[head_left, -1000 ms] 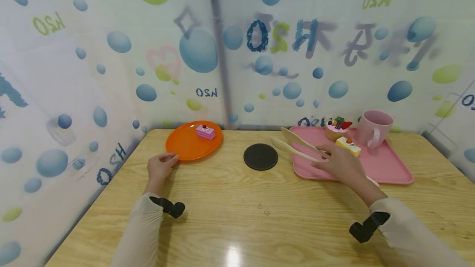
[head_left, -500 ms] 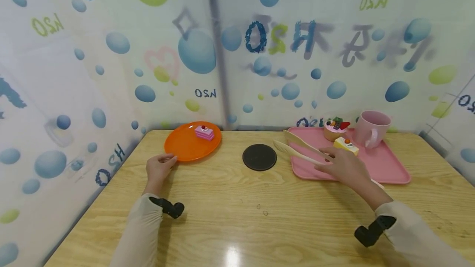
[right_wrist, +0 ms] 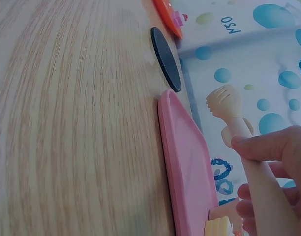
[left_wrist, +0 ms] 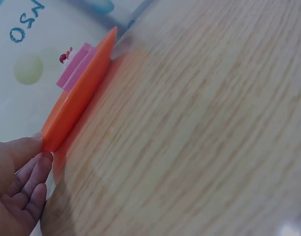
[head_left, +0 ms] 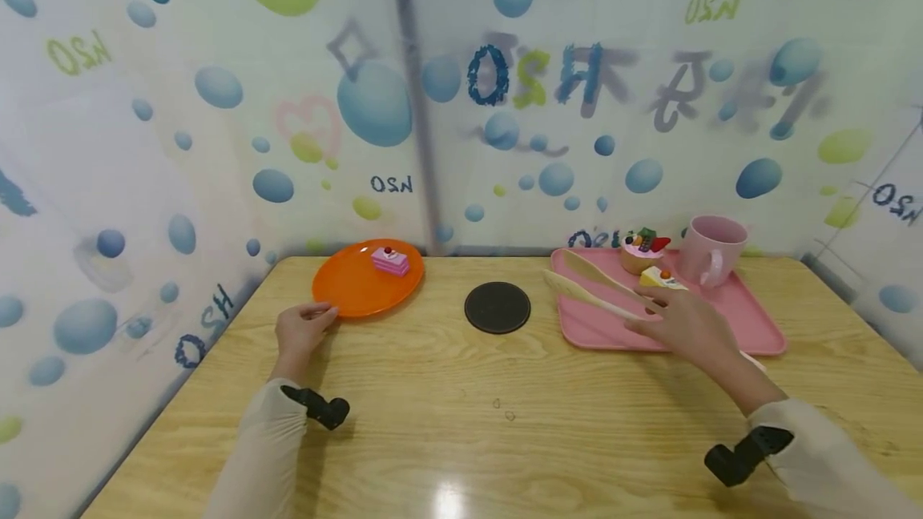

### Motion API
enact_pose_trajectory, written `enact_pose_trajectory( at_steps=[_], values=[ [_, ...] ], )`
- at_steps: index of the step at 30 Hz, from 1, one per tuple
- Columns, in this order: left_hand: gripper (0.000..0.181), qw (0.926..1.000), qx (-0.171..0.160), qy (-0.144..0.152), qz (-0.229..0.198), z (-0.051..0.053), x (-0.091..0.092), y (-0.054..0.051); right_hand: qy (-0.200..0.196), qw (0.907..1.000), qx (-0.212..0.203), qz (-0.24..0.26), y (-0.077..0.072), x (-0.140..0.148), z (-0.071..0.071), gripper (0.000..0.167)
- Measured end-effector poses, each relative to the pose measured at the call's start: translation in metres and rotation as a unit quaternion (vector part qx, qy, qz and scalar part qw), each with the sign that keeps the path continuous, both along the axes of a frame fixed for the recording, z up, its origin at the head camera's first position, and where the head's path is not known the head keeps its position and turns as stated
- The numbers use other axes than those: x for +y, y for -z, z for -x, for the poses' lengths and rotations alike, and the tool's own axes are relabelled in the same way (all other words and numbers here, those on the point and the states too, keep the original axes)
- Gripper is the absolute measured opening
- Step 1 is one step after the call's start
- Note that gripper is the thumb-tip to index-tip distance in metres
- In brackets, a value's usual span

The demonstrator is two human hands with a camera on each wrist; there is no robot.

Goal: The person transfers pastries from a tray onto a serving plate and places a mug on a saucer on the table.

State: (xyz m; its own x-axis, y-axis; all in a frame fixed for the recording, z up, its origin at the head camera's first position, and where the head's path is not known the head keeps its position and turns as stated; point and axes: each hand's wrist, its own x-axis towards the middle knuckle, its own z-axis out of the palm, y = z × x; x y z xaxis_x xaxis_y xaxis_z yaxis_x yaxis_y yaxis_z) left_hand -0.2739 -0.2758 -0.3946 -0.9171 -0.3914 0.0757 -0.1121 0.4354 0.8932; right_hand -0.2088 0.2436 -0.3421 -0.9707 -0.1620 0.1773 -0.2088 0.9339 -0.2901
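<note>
In the head view, my left hand [head_left: 299, 335] pinches the near-left rim of an orange plate [head_left: 356, 291]. The left wrist view shows its thumb over the rim and curled fingers below. A pink toy cake slice [head_left: 390, 261] with a red berry lies on that plate. My right hand [head_left: 688, 327] holds beige tongs [right_wrist: 266, 191], one end fork-shaped, the other spoon-like, spread apart above the left part of a pink tray [head_left: 746, 323]. Just behind the right hand, a yellow toy cake slice [head_left: 659, 277] on the tray is partly hidden.
A toy cupcake [head_left: 640, 256] with fruit and a pink mug [head_left: 710, 247] stand at the tray's back. Between plate and tray lies a round black coaster [head_left: 497, 307]. A patterned curtain [head_left: 490, 150] rises behind the wooden table [head_left: 404, 423].
My right hand and the tongs have shifted a little to the right over the tray, now covering more of the yellow cake slice. My left hand stays at the plate's rim. The head view has turned slightly.
</note>
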Motion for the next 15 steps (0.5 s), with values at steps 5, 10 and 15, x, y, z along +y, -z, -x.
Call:
enact_pose_trajectory(
  at_steps=[5, 10, 15],
  values=[
    [0.034, 0.9998, 0.009, 0.0, 0.016, 0.001, -0.002, 0.0, -0.006, 0.9999, 0.007, -0.007, 0.0, 0.01, -0.003, 0.064],
    [0.033, 0.9998, 0.012, -0.001, 0.013, 0.001, -0.002, 0.0, -0.021, 0.9996, 0.018, -0.007, 0.002, 0.02, -0.005, 0.056],
    [0.032, 0.9997, 0.02, -0.001, 0.011, 0.003, -0.002, 0.002, -0.003, 0.9997, 0.024, -0.003, 0.001, 0.026, -0.006, 0.064]
  ],
)
